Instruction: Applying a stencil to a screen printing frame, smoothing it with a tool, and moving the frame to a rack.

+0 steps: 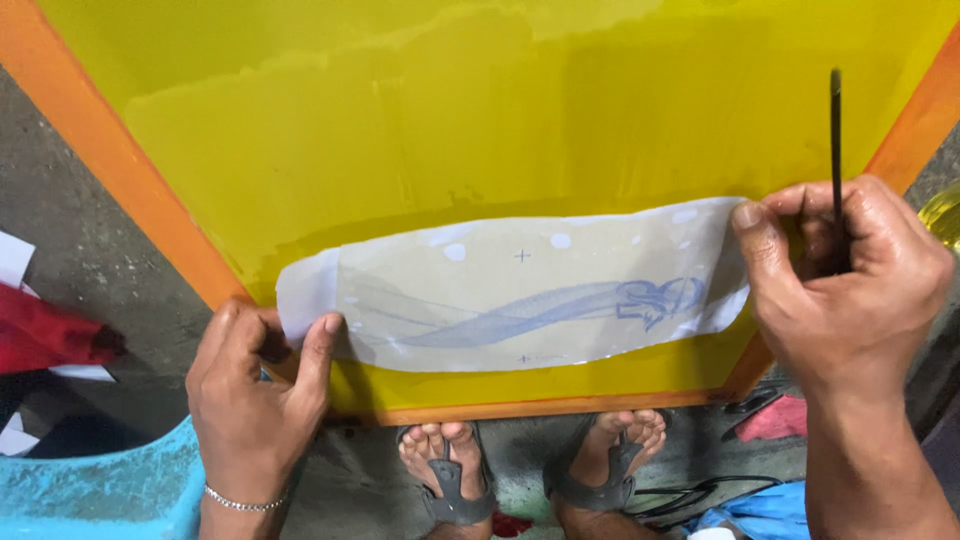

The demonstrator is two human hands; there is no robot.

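Frame [120, 170] top cut off by edge. Your right hand [850, 280] hides stick's [835, 130] lower end, film's [520, 295] right tip. Film drawing too faint to read.

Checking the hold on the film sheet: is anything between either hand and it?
Nothing visible. The left hand pinches the film sheet at its left end, the right hand presses its right end against the yellow screen while gripping a thin dark tool.

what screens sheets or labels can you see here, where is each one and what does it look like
Yellow mesh printing screen in an orange frame: fills the upper view, rectangular.
Translucent whitish film sheet with a blue swirling drawing: stuck along the screen's lower edge, long and rounded, pressed by the left hand and right hand.
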